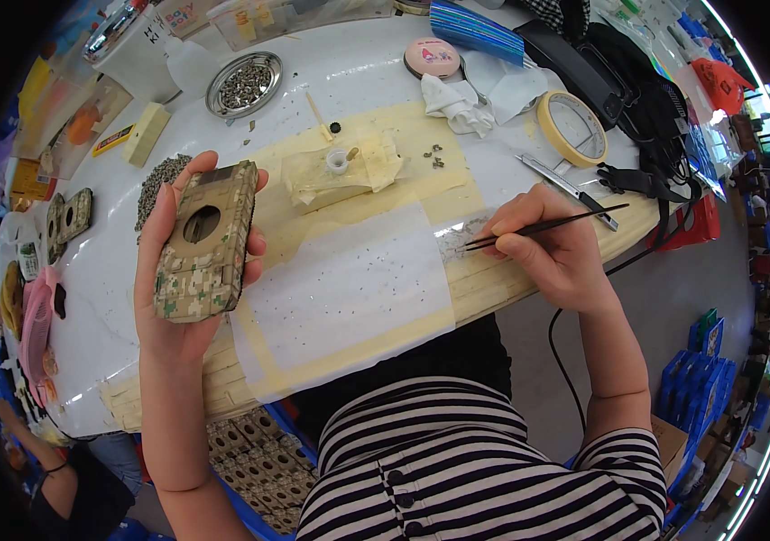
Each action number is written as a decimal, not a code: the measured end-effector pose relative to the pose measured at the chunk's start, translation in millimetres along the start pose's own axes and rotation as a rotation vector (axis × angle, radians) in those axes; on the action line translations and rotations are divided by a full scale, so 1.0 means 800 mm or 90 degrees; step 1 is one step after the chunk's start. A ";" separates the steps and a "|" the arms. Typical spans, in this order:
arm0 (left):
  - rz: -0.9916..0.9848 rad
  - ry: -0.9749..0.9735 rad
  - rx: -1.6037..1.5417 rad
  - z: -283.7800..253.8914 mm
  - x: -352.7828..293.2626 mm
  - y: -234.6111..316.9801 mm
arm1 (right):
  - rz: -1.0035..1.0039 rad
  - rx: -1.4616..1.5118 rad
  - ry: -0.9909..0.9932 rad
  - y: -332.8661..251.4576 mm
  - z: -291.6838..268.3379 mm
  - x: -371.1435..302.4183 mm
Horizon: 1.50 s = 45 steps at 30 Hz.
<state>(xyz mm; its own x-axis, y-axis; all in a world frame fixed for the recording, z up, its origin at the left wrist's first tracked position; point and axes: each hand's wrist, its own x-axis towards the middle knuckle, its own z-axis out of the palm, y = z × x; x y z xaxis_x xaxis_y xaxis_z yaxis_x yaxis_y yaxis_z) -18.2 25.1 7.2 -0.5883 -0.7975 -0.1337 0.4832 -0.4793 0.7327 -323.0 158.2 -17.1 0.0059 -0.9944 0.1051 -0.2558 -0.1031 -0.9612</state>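
Note:
My left hand (pixel 168 261) is wrapped round a camouflage toy tank hull (pixel 200 279), tilted up above the table, with a round hole in its top. Dark tweezers (pixel 565 222) are pinched in my right hand (pixel 552 257), their tips pointing left and low over the table's near edge. Just under those tips lies a clear patch (pixel 461 239) with tiny bits I cannot make out. Between my hands, a white sheet (pixel 340 316) carries many tiny dark specks. Beyond it, a small white cup (pixel 338 161) sits on a taped yellowish pad (pixel 304 180).
A metal dish (pixel 274 68) of small grey parts stands far left, with a loose pile (pixel 161 176) nearer. A tape roll (pixel 547 117) and a utility knife (pixel 556 178) lie right. Below, a blue crate (pixel 285 424) holds several hulls. A person's arm (pixel 42 451) shows lower left.

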 end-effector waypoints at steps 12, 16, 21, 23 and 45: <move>0.001 -0.004 0.001 -0.002 0.000 0.000 | -0.003 0.016 0.006 0.001 0.001 0.000; -0.004 0.002 0.005 0.000 -0.001 -0.001 | -0.001 0.050 0.019 -0.002 0.000 -0.001; 0.009 0.000 0.035 0.010 -0.004 -0.001 | -0.020 0.100 0.029 -0.014 0.001 0.000; 0.022 0.004 0.071 0.018 -0.005 -0.002 | -0.041 0.108 0.035 -0.020 0.002 0.003; -0.205 -0.148 0.287 0.025 -0.029 0.015 | 0.028 0.218 -0.185 -0.104 0.074 0.092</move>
<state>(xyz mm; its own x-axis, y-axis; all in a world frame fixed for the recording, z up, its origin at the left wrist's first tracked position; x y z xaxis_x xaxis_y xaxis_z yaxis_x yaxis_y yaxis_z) -12.1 45.0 32.5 -0.8106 -0.5122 -0.2840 -0.0362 -0.4403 0.8971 -243.8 91.9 55.3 0.2863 -0.9575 0.0334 0.0726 -0.0130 -0.9973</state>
